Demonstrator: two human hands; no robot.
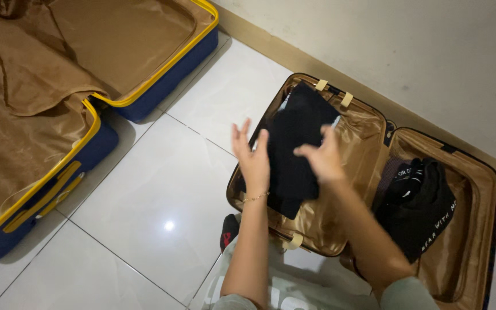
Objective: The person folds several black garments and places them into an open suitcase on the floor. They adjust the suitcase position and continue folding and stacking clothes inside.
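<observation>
A small open suitcase (368, 123) with tan lining lies on the floor in front of me. A black folded garment (294, 138) rests in its left half. My left hand (251, 155), fingers spread, hovers at the garment's left edge; a thin bracelet circles the wrist. My right hand (321, 156) hangs over the garment's right side with fingers loosely curled, holding nothing. Another black garment (423, 209) with white print lies in the case's right half.
A large blue suitcase with yellow trim (96, 135) lies open at the left, lined in brown fabric. White floor tiles (162, 189) lie between the two cases. A wall and beige skirting (282, 49) run behind. A pale cloth (299, 284) lies by my knees.
</observation>
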